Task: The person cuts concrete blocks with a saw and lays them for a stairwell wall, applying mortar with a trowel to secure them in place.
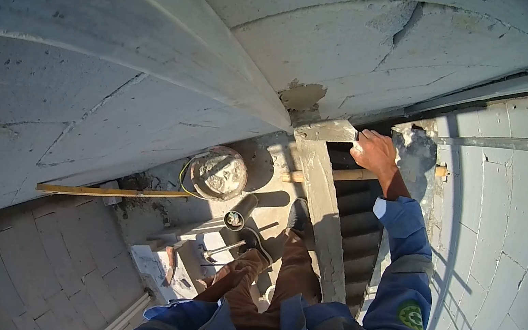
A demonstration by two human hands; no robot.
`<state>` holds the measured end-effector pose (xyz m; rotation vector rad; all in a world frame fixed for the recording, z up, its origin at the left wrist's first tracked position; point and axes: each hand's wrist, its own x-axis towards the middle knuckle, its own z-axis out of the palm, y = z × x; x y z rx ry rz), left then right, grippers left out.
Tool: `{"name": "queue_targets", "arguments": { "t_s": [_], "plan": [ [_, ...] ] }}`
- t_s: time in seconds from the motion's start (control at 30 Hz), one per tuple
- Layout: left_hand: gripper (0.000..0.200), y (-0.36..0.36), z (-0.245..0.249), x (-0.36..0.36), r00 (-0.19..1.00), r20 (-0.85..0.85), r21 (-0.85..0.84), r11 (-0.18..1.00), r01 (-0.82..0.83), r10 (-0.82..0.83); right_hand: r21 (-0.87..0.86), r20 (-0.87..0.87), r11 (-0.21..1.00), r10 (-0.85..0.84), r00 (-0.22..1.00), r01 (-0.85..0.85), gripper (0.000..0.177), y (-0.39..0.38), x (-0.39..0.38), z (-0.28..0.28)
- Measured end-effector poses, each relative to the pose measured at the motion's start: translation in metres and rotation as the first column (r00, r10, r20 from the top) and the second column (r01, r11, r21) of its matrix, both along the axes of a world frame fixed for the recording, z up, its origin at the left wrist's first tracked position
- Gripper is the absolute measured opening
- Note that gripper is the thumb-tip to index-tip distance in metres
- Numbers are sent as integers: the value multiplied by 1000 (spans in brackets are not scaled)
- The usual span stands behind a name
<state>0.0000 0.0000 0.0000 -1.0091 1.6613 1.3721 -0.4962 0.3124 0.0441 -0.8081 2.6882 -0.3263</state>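
Note:
My right hand (pixel 374 152) is closed at the right end of a short mortar-smeared block (pixel 326 131). Its fingers curl by a pale flat edge there, and what they grip is hidden. The block sits in the corner against the wall, at the far end of a long mortar-coated ledge (pixel 324 209). To the right of that ledge is a dark stepped opening, with a round wooden pole (pixel 345 175) across it beneath my right hand. My left hand is out of sight; only the left sleeve (pixel 183 328) shows at the bottom.
A bucket of mortar (pixel 219 173) stands left of my feet, near an open cylindrical container (pixel 234 220). A hammer (pixel 223 248) and a brown-handled tool (pixel 171 265) lie on pale blocks. A long wooden strip (pixel 108 192) extends leftward. Block walls (pixel 506 203) surround the space.

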Motion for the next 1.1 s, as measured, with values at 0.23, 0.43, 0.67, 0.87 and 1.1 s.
{"name": "queue_targets", "arguments": {
  "t_s": [0.23, 0.43, 0.67, 0.87, 1.1],
  "plan": [
    [45, 13, 5, -13, 992, -118, 18, 999, 42, -39, -110, -312, 993, 10, 950, -47, 33, -14, -24, 2],
    [36, 13, -3, -8, 980, -170, -20, 994, 104, -106, -46, -175, 998, 37, 984, -46, 30, -18, -37, 16],
    [17, -2, -36, 26, 471, -565, -490, 735, 469, -677, -143, -256, 988, 22, 966, -61, 29, -16, -36, 53],
    [21, 8, -24, 8, 974, -222, 87, 996, -17, 36, -111, -181, 990, 61, 982, -82, 27, -20, -45, 103],
    [24, 9, -55, 24, 855, -471, -53, 975, 216, -215, -143, -6, 989, 37, 999, -37, 30, -20, -58, 161]
  ]
}}
